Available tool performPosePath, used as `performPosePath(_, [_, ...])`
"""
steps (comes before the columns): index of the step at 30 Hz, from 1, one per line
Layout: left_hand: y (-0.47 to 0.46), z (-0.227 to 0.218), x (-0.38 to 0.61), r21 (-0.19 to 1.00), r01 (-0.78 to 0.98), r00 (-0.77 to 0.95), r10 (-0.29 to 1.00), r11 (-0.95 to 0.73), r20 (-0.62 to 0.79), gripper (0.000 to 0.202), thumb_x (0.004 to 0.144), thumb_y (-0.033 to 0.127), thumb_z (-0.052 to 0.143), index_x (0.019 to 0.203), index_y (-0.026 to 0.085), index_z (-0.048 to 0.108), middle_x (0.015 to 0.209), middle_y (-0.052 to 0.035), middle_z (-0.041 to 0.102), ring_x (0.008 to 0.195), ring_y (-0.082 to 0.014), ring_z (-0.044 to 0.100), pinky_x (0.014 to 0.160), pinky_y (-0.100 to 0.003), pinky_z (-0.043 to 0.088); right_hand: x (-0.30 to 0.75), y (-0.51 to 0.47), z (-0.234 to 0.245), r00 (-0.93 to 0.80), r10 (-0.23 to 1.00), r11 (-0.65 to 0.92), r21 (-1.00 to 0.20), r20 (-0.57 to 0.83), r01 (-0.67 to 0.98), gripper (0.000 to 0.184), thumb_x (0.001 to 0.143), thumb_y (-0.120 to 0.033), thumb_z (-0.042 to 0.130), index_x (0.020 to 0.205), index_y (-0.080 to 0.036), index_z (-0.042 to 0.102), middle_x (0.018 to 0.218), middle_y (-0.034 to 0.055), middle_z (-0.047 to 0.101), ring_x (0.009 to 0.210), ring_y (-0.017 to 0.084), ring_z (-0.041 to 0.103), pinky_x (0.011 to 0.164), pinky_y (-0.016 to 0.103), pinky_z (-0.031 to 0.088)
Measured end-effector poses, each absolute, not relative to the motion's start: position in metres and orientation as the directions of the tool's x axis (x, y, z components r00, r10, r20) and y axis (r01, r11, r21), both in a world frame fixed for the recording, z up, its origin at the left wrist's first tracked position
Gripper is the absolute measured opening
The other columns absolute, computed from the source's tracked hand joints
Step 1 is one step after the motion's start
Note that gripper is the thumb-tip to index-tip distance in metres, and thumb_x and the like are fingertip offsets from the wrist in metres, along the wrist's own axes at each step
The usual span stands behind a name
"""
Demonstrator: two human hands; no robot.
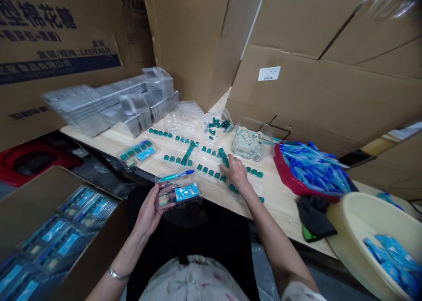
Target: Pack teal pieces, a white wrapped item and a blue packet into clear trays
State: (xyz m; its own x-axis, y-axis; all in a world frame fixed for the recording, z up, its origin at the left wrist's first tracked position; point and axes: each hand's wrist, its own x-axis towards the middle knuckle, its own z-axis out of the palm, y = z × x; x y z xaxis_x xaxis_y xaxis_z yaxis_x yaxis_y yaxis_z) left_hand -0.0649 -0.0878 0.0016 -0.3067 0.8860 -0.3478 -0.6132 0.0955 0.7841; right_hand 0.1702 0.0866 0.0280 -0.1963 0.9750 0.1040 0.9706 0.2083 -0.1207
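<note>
Clear plastic case gripped in left hand, fingers wrapped around its near edge, long axis running across the body, teal-and-blue pen-shaped piece along its far edge. Right hand well apart from it, fingertips down among small teal blocks on the table; cannot tell whether pinching one. Left hand clearly nearer the case.

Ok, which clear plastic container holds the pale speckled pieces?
The square clear plastic tub beside the red plastic tray; the neighbouring clear plastic container holds teal cubes instead.
</note>
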Motion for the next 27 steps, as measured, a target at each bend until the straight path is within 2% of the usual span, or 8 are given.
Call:
performPosePath(5, [-0.078,-0.003,-0.055,0.744,-0.654,-0.232,0.9,0.136,-0.369,0.029,0.085,0.03,0.051,0.108,0.012,0.054,0.104,-0.0158,0.067,0.077,-0.0213,0.069,0.055,-0.028,0.057,0.19,0.091,0.021,-0.246,0.95,0.294,-0.282,0.194,0.913,0.044,0.086,-0.035,0.048,0.123,-0.012,0.048,0.111,0.0148,0.059,0.103,0.024,0.055,0.087,0.035,0.043])
performPosePath(9, [-0.08,-0.007,-0.047,0.726,-0.667,-0.167,0.916,0.168,-0.365,0.029,0.085,0.032,0.052,0.107,0.013,0.053,0.108,-0.0167,0.065,0.08,-0.0214,0.068,0.059,-0.029,0.057,0.209,0.105,0.026,-0.331,0.923,0.38,-0.328,0.198,0.865,0.042,0.087,-0.034,0.045,0.122,-0.011,0.05,0.117,0.0155,0.059,0.111,0.024,0.052,0.094,0.038,0.039])
performPosePath(11, [-0.082,-0.009,-0.042,0.716,-0.675,-0.152,0.916,0.178,-0.37,0.028,0.085,0.031,0.052,0.106,0.013,0.053,0.109,-0.0168,0.064,0.083,-0.0218,0.068,0.063,-0.031,0.057,0.209,0.112,0.031,-0.335,0.936,0.353,-0.308,0.112,0.884,0.048,0.087,-0.038,0.046,0.125,-0.01,0.047,0.121,0.0173,0.056,0.114,0.025,0.05,0.095,0.037,0.037])
performPosePath(14, [-0.085,-0.012,-0.035,0.698,-0.691,-0.133,0.917,0.186,-0.376,0.026,0.085,0.03,0.053,0.105,0.013,0.053,0.111,-0.017,0.063,0.085,-0.0225,0.067,0.067,-0.034,0.057,0.198,0.119,0.036,-0.286,0.958,0.276,-0.206,-0.019,0.939,0.071,0.079,-0.054,0.053,0.131,-0.007,0.04,0.121,0.0207,0.055,0.116,0.029,0.048,0.095,0.037,0.036])
performPosePath(16, [-0.086,-0.014,-0.031,0.691,-0.698,-0.125,0.919,0.187,-0.375,0.026,0.084,0.029,0.054,0.105,0.014,0.053,0.114,-0.0169,0.062,0.087,-0.0232,0.066,0.069,-0.036,0.057,0.186,0.121,0.035,-0.244,0.968,0.236,-0.124,-0.053,0.964,0.085,0.072,-0.063,0.056,0.133,-0.008,0.036,0.12,0.0213,0.055,0.116,0.032,0.046,0.094,0.039,0.035])
performPosePath(19, [-0.085,-0.017,-0.026,0.682,-0.706,-0.124,0.915,0.19,-0.383,0.025,0.084,0.029,0.054,0.104,0.014,0.053,0.115,-0.0165,0.061,0.089,-0.0243,0.066,0.071,-0.038,0.056,0.172,0.118,0.03,-0.214,0.976,0.212,-0.053,-0.032,0.976,0.089,0.068,-0.067,0.056,0.133,-0.009,0.036,0.12,0.0211,0.053,0.115,0.034,0.044,0.092,0.042,0.035])
performPosePath(22, [-0.084,-0.017,-0.023,0.674,-0.713,-0.125,0.912,0.191,-0.391,0.025,0.084,0.029,0.054,0.103,0.014,0.053,0.113,-0.0162,0.061,0.09,-0.0245,0.065,0.072,-0.038,0.056,0.163,0.112,0.024,-0.217,0.976,0.218,-0.03,0.038,0.976,0.079,0.071,-0.062,0.055,0.126,-0.006,0.042,0.118,0.022,0.052,0.113,0.034,0.045,0.091,0.043,0.035])
performPosePath(27, [-0.084,-0.015,-0.021,0.66,-0.729,-0.115,0.918,0.181,-0.379,0.025,0.084,0.03,0.054,0.104,0.014,0.053,0.113,-0.0154,0.061,0.09,-0.0237,0.065,0.074,-0.039,0.055,0.153,0.106,0.023,-0.246,0.966,0.248,-0.026,0.076,0.968,0.054,0.078,-0.032,0.055,0.124,-0.007,0.043,0.109,0.0198,0.056,0.103,0.031,0.051,0.082,0.038,0.041])
